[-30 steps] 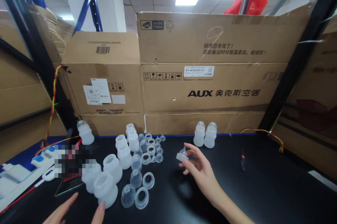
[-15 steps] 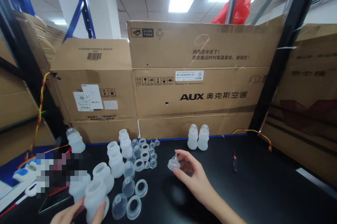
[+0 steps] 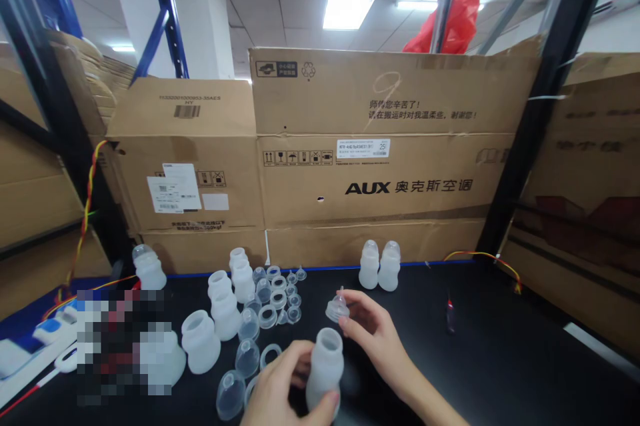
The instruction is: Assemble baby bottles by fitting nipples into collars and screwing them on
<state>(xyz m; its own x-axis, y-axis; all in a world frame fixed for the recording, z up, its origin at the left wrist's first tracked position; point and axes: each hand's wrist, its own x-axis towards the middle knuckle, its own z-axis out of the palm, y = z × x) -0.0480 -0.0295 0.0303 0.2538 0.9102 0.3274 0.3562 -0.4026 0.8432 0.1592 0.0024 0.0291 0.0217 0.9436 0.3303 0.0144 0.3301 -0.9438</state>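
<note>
In my left hand (image 3: pixel 285 389) is an open-topped, frosted white baby bottle (image 3: pixel 326 366), held upright at the near middle of the table. Just beyond and to its right, my right hand (image 3: pixel 373 326) pinches a clear bottle nipple (image 3: pixel 337 307) by its side, tip upward. The nipple and bottle are apart. Left of my left hand lie several clear dome caps (image 3: pixel 247 358) and translucent collar rings (image 3: pixel 271 355), one ring partly hidden by that hand. Smaller nipples (image 3: pixel 294 314) lie farther back.
Several open bottles (image 3: pixel 201 343) stand at the left. Two capped bottles (image 3: pixel 369 266) stand at the back, another capped bottle (image 3: pixel 149 268) at the far left. A small screwdriver-like tool (image 3: pixel 451 316) lies right. Cardboard (image 3: pixel 300 239) walls the back; black posts (image 3: pixel 523 146) flank the table.
My left hand has brought a bottle from the left group rightward to the middle, close to my right hand. The right hand still holds the nipple, slightly shifted in view.
</note>
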